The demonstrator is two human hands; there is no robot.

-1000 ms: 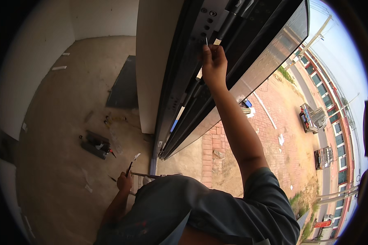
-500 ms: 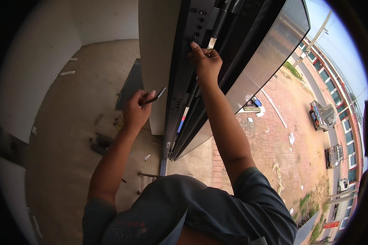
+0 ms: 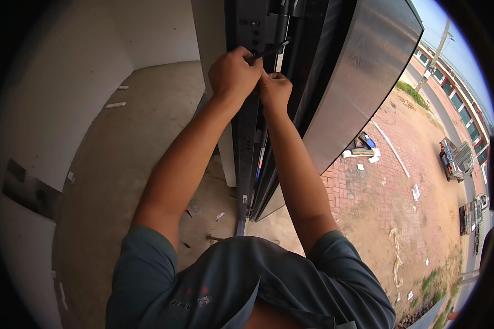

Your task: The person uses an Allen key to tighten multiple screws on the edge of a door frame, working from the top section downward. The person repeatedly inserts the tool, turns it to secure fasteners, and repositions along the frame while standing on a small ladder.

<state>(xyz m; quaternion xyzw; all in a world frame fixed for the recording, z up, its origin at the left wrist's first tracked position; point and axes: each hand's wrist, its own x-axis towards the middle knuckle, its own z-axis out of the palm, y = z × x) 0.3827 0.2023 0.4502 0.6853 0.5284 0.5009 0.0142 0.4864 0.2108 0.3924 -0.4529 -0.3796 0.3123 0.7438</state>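
Note:
Both my hands meet at the edge of a dark metal door frame point(image 3: 247, 115), in front of a row of round holes. Closed around a dark bent bar like a hex key point(image 3: 270, 50) is my left hand point(image 3: 233, 72); the bar's free end points up and to the right across the gap beside a hinge point(image 3: 277, 27). My right hand point(image 3: 276, 90) is pinched just to the right, close against the left one. Whatever lies between its fingertips is hidden.
A dark door leaf with a glossy panel point(image 3: 362, 60) stands outward on the right. Beyond it are brick paving point(image 3: 348, 194), scraps, a long white strip point(image 3: 391, 148) and parked vehicles point(image 3: 454, 159). Indoors on the left are a concrete floor point(image 3: 115, 181) and white walls.
My left hand has moved up and right, carrying the bent bar from beside the frame to the hinge edge. My right hand stays at about the same place on the frame. The view has shifted slightly.

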